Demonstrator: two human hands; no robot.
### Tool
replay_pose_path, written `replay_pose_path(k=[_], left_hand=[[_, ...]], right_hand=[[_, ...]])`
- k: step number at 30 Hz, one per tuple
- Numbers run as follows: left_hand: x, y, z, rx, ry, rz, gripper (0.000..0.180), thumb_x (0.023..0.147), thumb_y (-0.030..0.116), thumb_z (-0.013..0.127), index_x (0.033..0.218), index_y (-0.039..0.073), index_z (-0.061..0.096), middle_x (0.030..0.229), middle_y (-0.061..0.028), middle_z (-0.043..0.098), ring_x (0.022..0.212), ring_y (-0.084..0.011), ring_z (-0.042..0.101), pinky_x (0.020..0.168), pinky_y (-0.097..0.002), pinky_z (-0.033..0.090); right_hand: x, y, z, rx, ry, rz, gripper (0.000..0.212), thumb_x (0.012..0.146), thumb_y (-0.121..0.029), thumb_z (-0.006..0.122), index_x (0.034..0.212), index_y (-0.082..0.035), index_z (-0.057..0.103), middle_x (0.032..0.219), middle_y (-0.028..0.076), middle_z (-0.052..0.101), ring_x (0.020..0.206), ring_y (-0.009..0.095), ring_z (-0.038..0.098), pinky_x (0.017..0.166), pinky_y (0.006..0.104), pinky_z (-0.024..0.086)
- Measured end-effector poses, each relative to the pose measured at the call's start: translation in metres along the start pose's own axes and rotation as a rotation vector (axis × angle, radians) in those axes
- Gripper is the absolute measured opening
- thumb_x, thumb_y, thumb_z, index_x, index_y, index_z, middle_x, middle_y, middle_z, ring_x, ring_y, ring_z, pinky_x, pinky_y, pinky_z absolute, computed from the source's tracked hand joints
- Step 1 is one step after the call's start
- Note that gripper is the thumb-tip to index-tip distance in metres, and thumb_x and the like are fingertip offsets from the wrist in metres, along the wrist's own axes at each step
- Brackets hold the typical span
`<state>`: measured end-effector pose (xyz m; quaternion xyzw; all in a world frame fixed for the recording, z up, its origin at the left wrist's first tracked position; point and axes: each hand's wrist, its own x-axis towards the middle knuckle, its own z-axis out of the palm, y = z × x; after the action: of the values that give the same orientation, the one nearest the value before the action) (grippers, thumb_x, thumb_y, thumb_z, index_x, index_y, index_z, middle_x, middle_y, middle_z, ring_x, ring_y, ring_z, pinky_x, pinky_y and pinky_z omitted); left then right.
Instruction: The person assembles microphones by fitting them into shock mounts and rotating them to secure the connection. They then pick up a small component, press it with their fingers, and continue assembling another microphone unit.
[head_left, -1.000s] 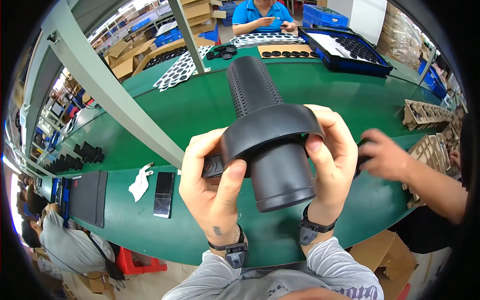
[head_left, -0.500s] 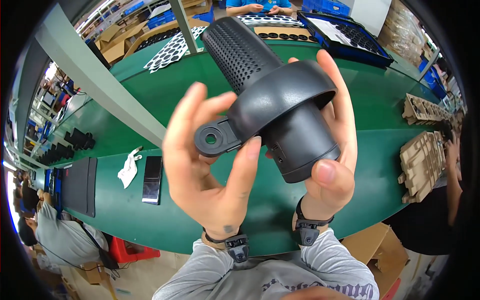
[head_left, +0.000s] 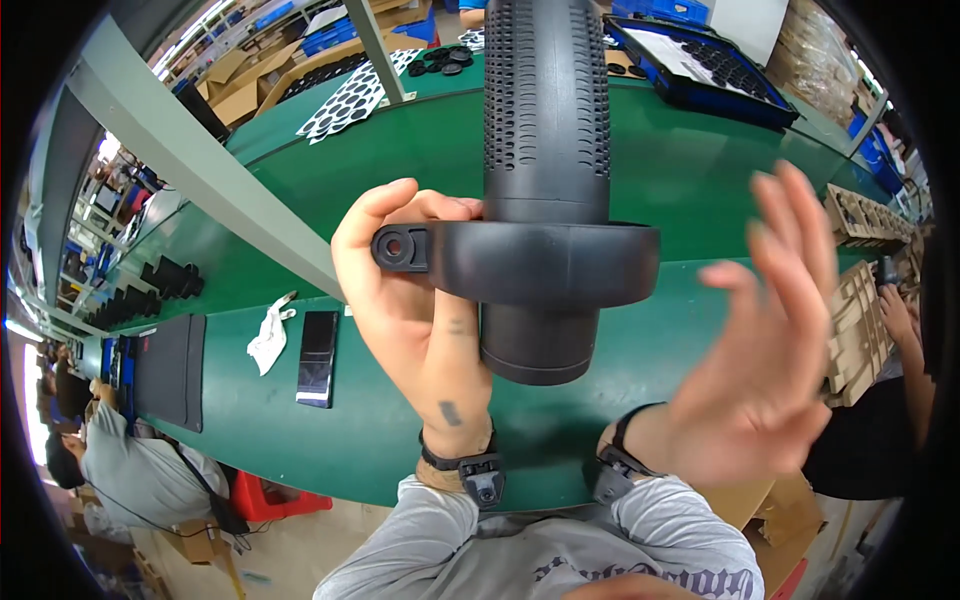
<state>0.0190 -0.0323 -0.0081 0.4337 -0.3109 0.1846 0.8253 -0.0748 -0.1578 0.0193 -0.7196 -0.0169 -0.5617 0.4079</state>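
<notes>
A black cylindrical device (head_left: 545, 262) stands nearly upright in front of me, with a perforated upper tube, a wide smooth ring and a shorter plain lower end. My left hand (head_left: 405, 310) grips it from the left, its thumb behind the ring and its fingers partly hidden. From the ring a small lug with a round hole (head_left: 397, 248) sticks out over that hand. Well to the right of the device, my right hand (head_left: 755, 350) is raised with its fingers apart, holding nothing and smeared by motion.
On the green table (head_left: 440, 470) lie a black phone (head_left: 317, 360), a crumpled white tissue (head_left: 269, 335) and a dark mat (head_left: 170, 372). A blue-edged tray (head_left: 690, 75) and a dotted sheet (head_left: 358, 97) lie beyond. A grey post (head_left: 215, 170) rises on the left; cardboard trays (head_left: 860, 325) and a person are right.
My right hand has let go of the device and swung out to the right. The device has turned from a tilt to nearly upright in my left hand.
</notes>
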Motion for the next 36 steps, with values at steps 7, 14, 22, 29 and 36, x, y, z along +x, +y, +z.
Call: replay_pose_path(k=[7, 14, 22, 29, 36], left_hand=[[0.006, -0.005, -0.007, 0.07, 0.103, -0.103, 0.036, 0.089, 0.004, 0.053, 0.123, -0.002, 0.041, 0.109, -0.0104, 0.055, 0.097, -0.0152, 0.056, 0.086, -0.0267, 0.045], [0.004, -0.009, 0.01, 0.014, 0.096, -0.191, 0.041, 0.089, 0.001, 0.05, 0.128, -0.003, 0.038, 0.111, -0.0121, 0.056, 0.097, -0.016, 0.057, 0.086, -0.027, 0.046], [-0.003, -0.012, 0.015, 0.065, 0.215, -0.316, 0.042, 0.091, 0.005, 0.05, 0.13, -0.002, 0.038, 0.112, -0.012, 0.056, 0.097, -0.0166, 0.058, 0.086, -0.0274, 0.047], [-0.008, -0.01, 0.021, 0.017, 0.265, -0.306, 0.043, 0.092, 0.009, 0.05, 0.132, -0.001, 0.037, 0.114, -0.0119, 0.056, 0.097, -0.017, 0.058, 0.085, -0.0277, 0.048], [-0.014, -0.02, 0.0, 0.295, 0.27, -0.122, 0.047, 0.093, 0.027, 0.049, 0.133, 0.005, 0.041, 0.128, -0.0155, 0.049, 0.108, -0.0305, 0.054, 0.087, -0.0451, 0.049]], right_hand=[[0.003, -0.025, 0.015, 0.557, -0.474, -0.433, 0.011, 0.074, -0.015, 0.06, 0.083, -0.008, 0.059, 0.072, 0.012, 0.064, 0.063, 0.026, 0.063, 0.05, 0.0288, 0.05], [0.005, -0.014, 0.006, 0.439, -0.436, -0.533, 0.013, 0.072, -0.014, 0.061, 0.084, -0.009, 0.059, 0.074, 0.008, 0.065, 0.063, 0.025, 0.063, 0.049, 0.0295, 0.05], [-0.011, -0.01, 0.007, 0.48, -0.402, -0.367, 0.009, 0.073, -0.016, 0.065, 0.076, -0.008, 0.06, 0.082, 0.009, 0.065, 0.071, 0.023, 0.062, 0.054, 0.029, 0.05], [-0.01, -0.001, 0.007, 0.479, -0.345, -0.381, 0.013, 0.074, -0.017, 0.068, 0.069, -0.007, 0.062, 0.09, 0.009, 0.065, 0.078, 0.022, 0.061, 0.059, 0.0285, 0.05], [-0.014, -0.018, -0.001, 0.412, -0.32, -0.229, 0.009, 0.08, -0.019, 0.066, 0.086, -0.015, 0.061, 0.091, 0.002, 0.062, 0.076, 0.019, 0.058, 0.06, 0.0257, 0.044]])
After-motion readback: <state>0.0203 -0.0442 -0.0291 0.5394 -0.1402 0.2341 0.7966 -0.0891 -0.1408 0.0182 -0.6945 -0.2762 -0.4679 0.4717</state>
